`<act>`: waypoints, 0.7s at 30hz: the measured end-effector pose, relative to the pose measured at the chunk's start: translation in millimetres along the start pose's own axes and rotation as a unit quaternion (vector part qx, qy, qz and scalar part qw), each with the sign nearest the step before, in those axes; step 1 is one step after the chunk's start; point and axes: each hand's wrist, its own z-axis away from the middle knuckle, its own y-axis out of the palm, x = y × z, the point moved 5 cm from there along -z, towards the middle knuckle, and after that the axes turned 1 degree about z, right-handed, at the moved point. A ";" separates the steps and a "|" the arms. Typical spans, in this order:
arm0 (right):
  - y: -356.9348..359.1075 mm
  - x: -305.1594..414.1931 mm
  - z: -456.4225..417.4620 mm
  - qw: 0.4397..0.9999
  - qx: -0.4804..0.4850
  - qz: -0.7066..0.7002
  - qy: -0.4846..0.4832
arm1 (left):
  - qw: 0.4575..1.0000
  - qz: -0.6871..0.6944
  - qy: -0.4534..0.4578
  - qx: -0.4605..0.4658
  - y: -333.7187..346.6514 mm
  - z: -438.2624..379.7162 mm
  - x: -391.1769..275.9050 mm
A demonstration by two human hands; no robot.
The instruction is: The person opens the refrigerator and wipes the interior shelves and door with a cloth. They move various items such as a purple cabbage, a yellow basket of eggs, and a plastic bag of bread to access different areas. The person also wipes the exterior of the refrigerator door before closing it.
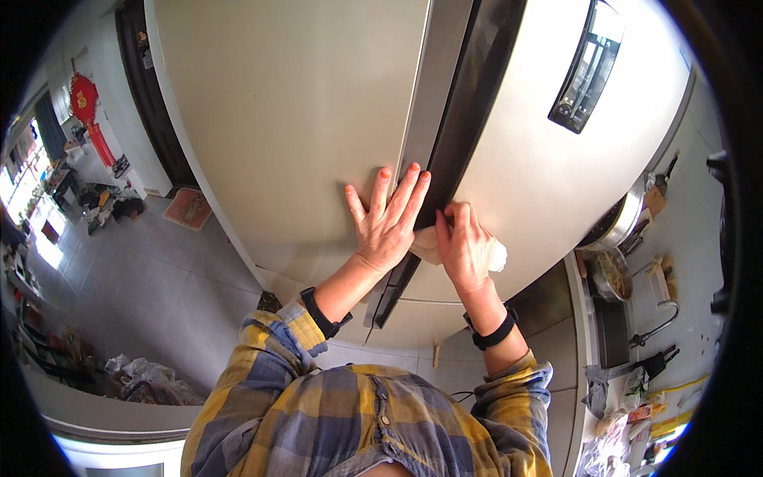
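A large refrigerator stands before me, with a pale left door and a pale right door. Between them runs a dark vertical recess. My left hand is spread flat, fingers apart, against the left door's inner edge and the grey strip beside it. In my right hand is a crumpled white cloth, pressed at the recess and the edge of the right door. Part of the cloth is hidden under the fingers. A glossy control panel sits higher up on the right door.
On the right, a kitchen counter carries a steel pot, a metal bowl and a sink with a faucet. At left, a doormat lies on the grey tiled floor. Plastic bags are heaped at the lower left.
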 end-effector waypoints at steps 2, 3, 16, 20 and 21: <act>1.3 0.7 1.0 1.000 0.003 0.009 0.006 | 1.000 -0.004 -0.004 0.007 4.6 -0.1 -1.0; 1.9 0.9 0.5 1.000 0.003 0.014 0.009 | 1.000 -0.002 -0.006 0.020 8.0 -1.7 -1.1; 4.3 2.5 3.4 0.999 -0.007 0.021 0.032 | 0.998 0.016 -0.018 0.051 24.0 -2.3 0.0; 4.6 2.2 3.7 0.999 0.001 0.014 0.032 | 0.999 0.017 -0.018 0.040 25.1 -0.4 1.6; 4.8 2.0 4.4 0.999 0.003 0.013 0.032 | 0.999 0.015 -0.017 0.040 25.0 0.2 1.4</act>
